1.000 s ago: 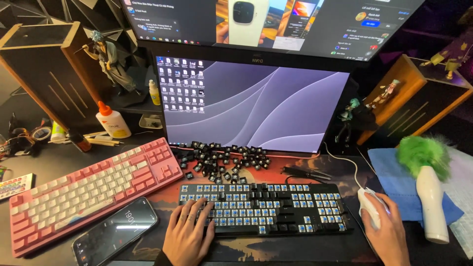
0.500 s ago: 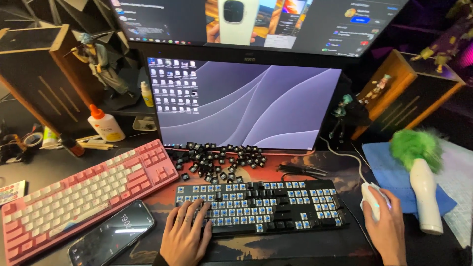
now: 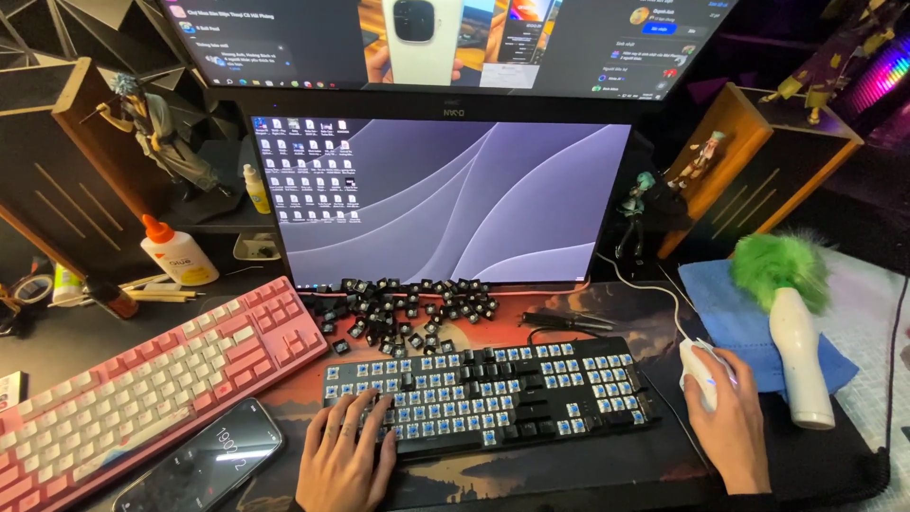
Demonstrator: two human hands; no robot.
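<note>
left hand (image 3: 343,462) lies flat on the black keyboard (image 3: 488,393), fingers spread over its lower left keys, grip loose, holding nothing; wrist cut off by frame edge; right hand (image 3: 728,429) cups the white mouse (image 3: 700,368), most of it hidden under the palm; many keys are bare blue switches; pulled caps (image 3: 403,308) heaped btwn keyboard & monitor (image 3: 445,199); pink keyboard (image 3: 152,384) & phone (image 3: 201,467) at left, both partly cut off.
</note>
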